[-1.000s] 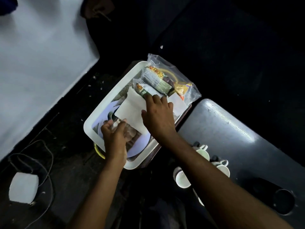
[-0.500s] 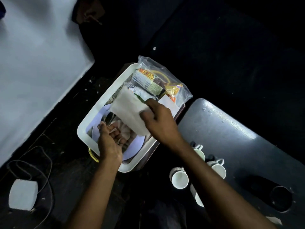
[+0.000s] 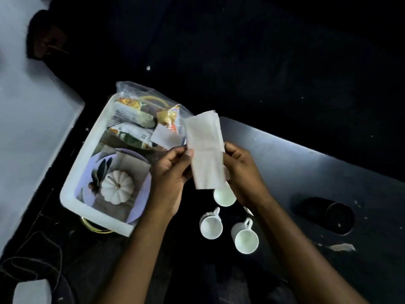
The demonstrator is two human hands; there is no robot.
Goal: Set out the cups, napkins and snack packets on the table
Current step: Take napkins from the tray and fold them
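I hold a white folded napkin (image 3: 206, 148) upright between both hands, above the gap between the basket and the dark table (image 3: 306, 172). My left hand (image 3: 171, 178) pinches its left edge, my right hand (image 3: 243, 172) grips its right edge. Three white cups stand on the table near me: one (image 3: 224, 195) partly behind the napkin, one (image 3: 210, 226) and one (image 3: 246, 236) closer to me. Snack packets (image 3: 133, 126) lie in a clear plastic bag (image 3: 153, 102) at the far end of the white basket (image 3: 72, 200).
The basket also holds a lilac plate (image 3: 140, 207) with a printed card showing a white pumpkin (image 3: 117, 186). A dark round hole (image 3: 337, 218) sits in the table at the right. A cable (image 3: 32, 255) and a white box (image 3: 30, 291) lie on the floor at the lower left.
My right hand lifted the napkin out of the basket and carried it right toward the table. My left hand left the basket and took hold of the napkin's other edge.
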